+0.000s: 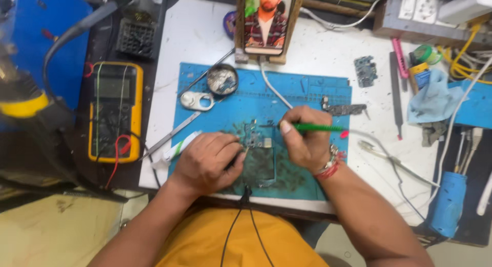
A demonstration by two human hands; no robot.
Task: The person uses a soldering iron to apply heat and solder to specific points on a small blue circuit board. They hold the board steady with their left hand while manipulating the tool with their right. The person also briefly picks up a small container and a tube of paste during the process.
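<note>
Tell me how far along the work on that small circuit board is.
Done: the small circuit board lies bare on the blue mat, with spare parts set aside. In hand: the left hand steadies it with a thin tool while the right hand works it with a green-handled tool. Left: the board is still out in the open; how much work remains cannot be told.

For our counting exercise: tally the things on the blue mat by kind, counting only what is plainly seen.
Circuit board under the hands: 1
Green-handled tool in the right hand: 1
Round tin: 1
White tube: 1
Metal ring piece: 1
Total: 5
</note>
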